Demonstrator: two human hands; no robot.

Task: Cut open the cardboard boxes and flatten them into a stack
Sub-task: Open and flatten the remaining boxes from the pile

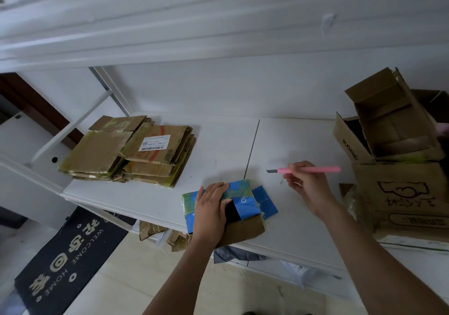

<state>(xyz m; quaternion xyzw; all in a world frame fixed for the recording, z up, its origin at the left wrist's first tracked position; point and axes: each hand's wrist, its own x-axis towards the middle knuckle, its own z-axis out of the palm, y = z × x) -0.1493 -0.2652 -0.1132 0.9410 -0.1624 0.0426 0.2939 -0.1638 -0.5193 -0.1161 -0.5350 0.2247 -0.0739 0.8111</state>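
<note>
Pressing the blue box [226, 205] flat near the counter [291, 217] front edge, your left hand [211, 211] lies on it with straight fingers, hiding its print. Your right hand [307, 184] grips the pink cutter [306, 169]. Flattened stack [126, 153] sits back-left; open boxes [393, 130] right, cut off by frame.

Stack: your flattened brown cardboard stack [126, 154] is matt, streaked with glossy tape and a white paper label [154, 142]
Box under your hand: small blue printed cardboard box [233, 203], slightly shiny, raw brown inside
Cutter: slim pink plastic utility knife [308, 169], smooth, dull metal blade
Shelf: white smooth tabletop [279, 217], low sheen
Mat: dark rectangular fabric doormat [70, 259], matt
</note>
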